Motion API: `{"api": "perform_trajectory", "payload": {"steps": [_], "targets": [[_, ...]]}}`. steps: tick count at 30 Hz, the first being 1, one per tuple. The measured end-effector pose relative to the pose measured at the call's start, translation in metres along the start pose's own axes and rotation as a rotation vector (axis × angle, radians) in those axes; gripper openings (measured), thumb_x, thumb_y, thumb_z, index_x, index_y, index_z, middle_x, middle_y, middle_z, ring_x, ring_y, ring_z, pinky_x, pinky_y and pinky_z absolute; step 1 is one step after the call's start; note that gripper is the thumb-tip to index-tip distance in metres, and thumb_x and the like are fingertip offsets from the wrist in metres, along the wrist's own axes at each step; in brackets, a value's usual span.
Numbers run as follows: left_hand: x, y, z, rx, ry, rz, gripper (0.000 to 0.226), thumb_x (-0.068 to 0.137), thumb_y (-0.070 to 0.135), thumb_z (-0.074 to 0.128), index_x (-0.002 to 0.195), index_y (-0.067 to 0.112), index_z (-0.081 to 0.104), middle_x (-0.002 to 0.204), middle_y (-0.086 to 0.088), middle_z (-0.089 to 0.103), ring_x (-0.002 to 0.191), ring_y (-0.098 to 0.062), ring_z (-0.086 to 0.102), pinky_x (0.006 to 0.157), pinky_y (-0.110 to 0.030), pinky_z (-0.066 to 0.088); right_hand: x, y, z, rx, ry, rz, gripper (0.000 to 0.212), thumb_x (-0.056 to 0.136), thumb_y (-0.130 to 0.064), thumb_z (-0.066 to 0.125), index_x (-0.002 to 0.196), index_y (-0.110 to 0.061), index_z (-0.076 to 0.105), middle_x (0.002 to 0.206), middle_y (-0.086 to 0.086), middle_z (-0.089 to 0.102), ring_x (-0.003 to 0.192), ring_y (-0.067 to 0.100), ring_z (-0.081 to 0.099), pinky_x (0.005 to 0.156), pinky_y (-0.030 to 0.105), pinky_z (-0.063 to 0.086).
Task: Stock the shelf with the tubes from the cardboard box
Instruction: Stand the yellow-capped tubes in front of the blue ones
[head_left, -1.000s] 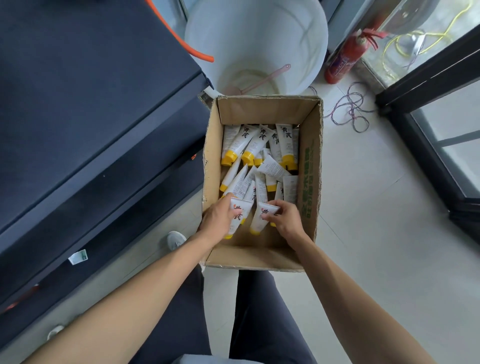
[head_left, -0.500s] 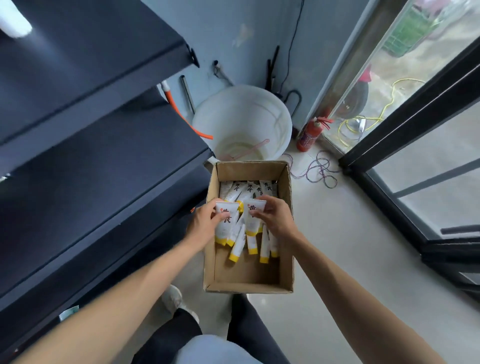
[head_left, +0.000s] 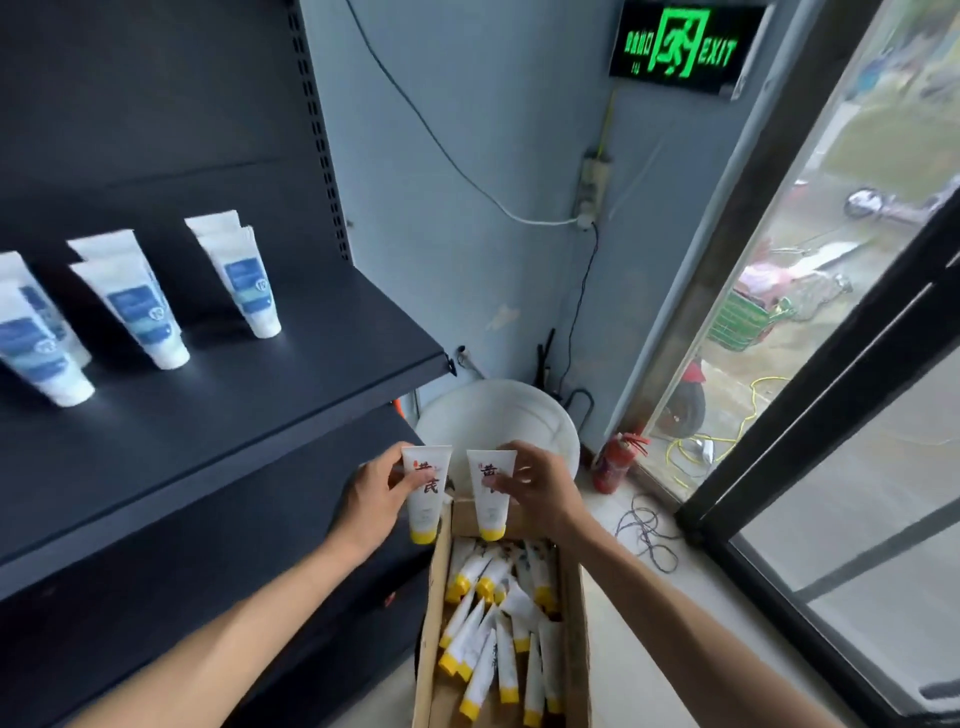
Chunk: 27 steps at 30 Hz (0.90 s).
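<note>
Each hand's fingers (head_left: 400, 480) pinch one yellow-capped tube (head_left: 425, 493) upright.

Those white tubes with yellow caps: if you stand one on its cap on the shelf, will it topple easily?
Probably tippy: the tube in the left hand narrows to a small yellow cap. The blue-labelled tubes on the shelf stand that way, so it works. Likely light: fingertips alone hold it.

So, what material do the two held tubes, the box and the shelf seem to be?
Held tubes: probably soft plastic, smooth white, yellow caps. Box: brown cardboard, matte, with raw edges. Shelf: likely painted metal, dark with a slight sheen and a slotted upright.
</note>
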<state>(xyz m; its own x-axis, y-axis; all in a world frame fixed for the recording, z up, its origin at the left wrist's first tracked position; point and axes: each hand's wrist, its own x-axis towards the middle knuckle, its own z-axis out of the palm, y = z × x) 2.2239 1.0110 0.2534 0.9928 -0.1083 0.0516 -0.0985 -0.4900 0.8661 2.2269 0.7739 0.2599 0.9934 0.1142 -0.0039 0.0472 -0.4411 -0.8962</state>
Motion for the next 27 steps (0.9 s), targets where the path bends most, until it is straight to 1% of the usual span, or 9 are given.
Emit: {"api": "perform_trajectory", "payload": {"steps": [4, 6, 8, 11, 13, 15, 19, 24, 27], "targets": [[0.0, 0.025, -0.037, -0.011, 0.049, 0.079, 0.006, 0.091, 0.034, 0.068, 0.091, 0.036, 0.062, 0.082, 0.012, 0.073, 0.079, -0.006, 0.068, 0.069, -0.03, 0.05, 0.01, -0.046, 0.0, -0.012, -0.006, -0.102, 0.013, 0.081, -0.019, 0.078, 0.09, -0.023, 0.069, 0.083, -0.006, 0.075, 0.075, 0.017, 0.07, 0.073, 0.036, 0.055], [0.0, 0.035, -0.056, -0.012, 0.072, 0.107, 0.007, 0.089, 0.037, 0.068, 0.093, 0.041, 0.062, 0.083, 0.011, 0.073, 0.079, -0.009, 0.069, 0.07, -0.033, 0.052, 0.013, -0.068, 0.002, -0.01, -0.02, -0.142, 0.012, 0.081, -0.022, 0.077, 0.089, -0.023, 0.068, 0.083, -0.005, 0.075, 0.076, 0.02, 0.069, 0.072, 0.031, 0.054], [-0.001, 0.044, -0.073, -0.016, 0.097, 0.13, 0.007, 0.089, 0.035, 0.068, 0.092, 0.039, 0.063, 0.082, 0.008, 0.073, 0.078, -0.011, 0.068, 0.072, -0.033, 0.051, 0.016, -0.091, 0.003, 0.012, -0.028, -0.168, 0.013, 0.082, -0.021, 0.076, 0.091, -0.024, 0.068, 0.085, -0.005, 0.075, 0.077, 0.019, 0.07, 0.072, 0.028, 0.053], [-0.005, 0.056, -0.095, -0.018, 0.153, 0.165, 0.01, 0.091, 0.025, 0.069, 0.085, 0.03, 0.064, 0.077, 0.004, 0.071, 0.07, -0.008, 0.064, 0.064, -0.018, 0.045, 0.021, -0.122, 0.007, 0.053, -0.048, -0.229, 0.015, 0.082, -0.015, 0.076, 0.095, -0.018, 0.069, 0.087, -0.004, 0.076, 0.076, 0.016, 0.07, 0.076, 0.035, 0.056], [-0.009, 0.061, -0.11, -0.021, 0.181, 0.162, 0.006, 0.092, 0.025, 0.069, 0.087, 0.025, 0.065, 0.078, 0.004, 0.071, 0.071, -0.009, 0.065, 0.062, -0.012, 0.043, 0.025, -0.142, 0.012, 0.054, -0.053, -0.265, 0.013, 0.082, -0.013, 0.076, 0.093, -0.012, 0.068, 0.086, -0.005, 0.076, 0.073, 0.011, 0.069, 0.076, 0.035, 0.056], [-0.013, 0.063, -0.127, -0.039, 0.206, 0.154, 0.01, 0.091, 0.032, 0.068, 0.092, 0.022, 0.065, 0.081, 0.003, 0.073, 0.077, -0.014, 0.067, 0.067, -0.018, 0.047, 0.029, -0.157, 0.018, 0.051, -0.062, -0.29, 0.013, 0.082, -0.013, 0.076, 0.091, -0.01, 0.067, 0.085, -0.005, 0.075, 0.072, 0.009, 0.068, 0.075, 0.035, 0.056], [-0.021, 0.062, -0.16, -0.083, 0.263, 0.136, 0.024, 0.088, 0.044, 0.065, 0.097, 0.023, 0.066, 0.09, 0.005, 0.075, 0.087, -0.012, 0.07, 0.082, -0.041, 0.054, 0.038, -0.186, 0.034, 0.057, -0.092, -0.293, 0.015, 0.08, -0.014, 0.077, 0.091, -0.017, 0.068, 0.085, -0.005, 0.076, 0.075, 0.014, 0.071, 0.076, 0.042, 0.056], [-0.033, 0.061, -0.2, -0.105, 0.362, 0.119, 0.017, 0.088, 0.042, 0.067, 0.098, 0.028, 0.068, 0.097, 0.007, 0.075, 0.093, -0.01, 0.07, 0.088, -0.041, 0.054, 0.046, -0.22, 0.059, 0.127, -0.143, -0.328, 0.016, 0.082, -0.006, 0.076, 0.08, -0.017, 0.064, 0.083, -0.008, 0.076, 0.076, 0.009, 0.073, 0.066, 0.025, 0.056], [-0.044, 0.058, -0.225, -0.095, 0.432, 0.114, 0.025, 0.085, 0.042, 0.068, 0.101, 0.023, 0.069, 0.1, 0.011, 0.075, 0.095, -0.005, 0.069, 0.087, -0.035, 0.056, 0.049, -0.24, 0.078, 0.117, -0.151, -0.363, 0.012, 0.082, -0.012, 0.077, 0.087, -0.01, 0.066, 0.084, -0.008, 0.076, 0.076, 0.006, 0.071, 0.067, 0.021, 0.054]]}}
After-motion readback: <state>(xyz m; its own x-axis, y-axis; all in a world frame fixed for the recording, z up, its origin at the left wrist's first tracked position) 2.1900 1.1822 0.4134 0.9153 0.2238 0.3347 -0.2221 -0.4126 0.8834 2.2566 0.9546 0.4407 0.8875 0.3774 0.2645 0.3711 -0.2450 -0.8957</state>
